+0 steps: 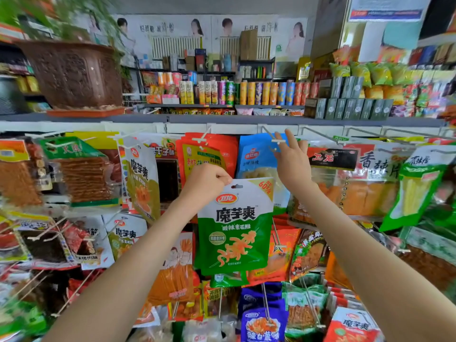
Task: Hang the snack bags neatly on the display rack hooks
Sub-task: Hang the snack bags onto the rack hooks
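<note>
Shelves of a small shop are filling the head view: crisp tubes (246, 93) are standing in a row along the top shelf (222, 118), a carved brown plant pot (74, 72) is sitting at 10 o'clock, and below the shelf the display rack is carrying rows of hanging snack packets.

At the centre, the left hand (206, 180) is gripping the green snack bag (234, 225) by its top left corner, fingers curled tight round the edge. The bag is dangling free in front of the rack with its long axis running 12 to 6 o'clock, and its hang slot (237, 186) is showing just beside the knuckles.

The right hand (292, 159) is reaching up with fingers straight and spread, its fingertips (287, 134) lying at the white tip of a wire hook (270, 135) above a blue bag (254, 156). Whether they are pinching that tip is too blurred to tell. A red bag (207, 154) is hanging on the neighbouring hook at 11 o'clock of the left hand.

The hook tip is lying at about 1 o'clock from the hang slot, near but apart from it. The right hand is the nearer one to the hook; the left is carrying the load. Judging from this, the bag is needing a lift up and to the right so the slot meets the tip square.
</note>
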`<state>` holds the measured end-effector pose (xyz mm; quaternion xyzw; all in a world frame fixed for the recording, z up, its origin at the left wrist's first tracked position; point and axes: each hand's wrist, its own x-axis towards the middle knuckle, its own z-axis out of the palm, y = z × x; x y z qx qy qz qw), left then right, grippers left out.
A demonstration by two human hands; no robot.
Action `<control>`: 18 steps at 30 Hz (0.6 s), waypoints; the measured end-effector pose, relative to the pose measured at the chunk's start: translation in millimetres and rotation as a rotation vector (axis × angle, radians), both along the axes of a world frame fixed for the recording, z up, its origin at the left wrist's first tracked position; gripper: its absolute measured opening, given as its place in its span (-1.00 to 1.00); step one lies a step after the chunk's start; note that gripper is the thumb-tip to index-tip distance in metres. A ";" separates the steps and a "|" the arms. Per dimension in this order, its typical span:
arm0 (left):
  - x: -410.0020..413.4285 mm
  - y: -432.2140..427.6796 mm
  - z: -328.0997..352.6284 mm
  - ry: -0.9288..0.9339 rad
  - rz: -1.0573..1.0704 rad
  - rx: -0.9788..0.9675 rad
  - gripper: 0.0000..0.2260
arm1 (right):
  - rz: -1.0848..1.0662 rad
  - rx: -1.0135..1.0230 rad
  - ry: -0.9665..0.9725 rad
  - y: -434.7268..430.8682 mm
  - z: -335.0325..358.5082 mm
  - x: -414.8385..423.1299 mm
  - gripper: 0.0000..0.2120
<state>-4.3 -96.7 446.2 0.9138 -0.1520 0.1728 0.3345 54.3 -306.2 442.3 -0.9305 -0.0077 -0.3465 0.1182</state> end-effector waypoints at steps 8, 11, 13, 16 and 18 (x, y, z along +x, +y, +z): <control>-15.1 4.1 -21.1 0.066 -0.005 0.042 -0.85 | 0.375 0.002 -0.174 28.4 -49.4 -70.3 -0.73; -24.8 9.8 -39.6 0.123 -0.012 0.069 -0.85 | 0.463 -0.173 0.069 52.2 -63.1 -81.4 -0.77; -32.2 18.2 -53.4 0.161 0.002 0.065 -0.86 | 0.529 -0.126 0.188 66.7 -71.0 -85.8 -0.86; -44.7 36.7 -68.8 0.218 0.009 0.097 -0.86 | 0.628 0.062 0.353 82.3 -79.9 -90.7 -0.91; -53.3 50.4 -76.2 0.305 -0.034 0.181 -0.82 | 0.659 0.039 0.406 93.5 -89.2 -94.3 -0.92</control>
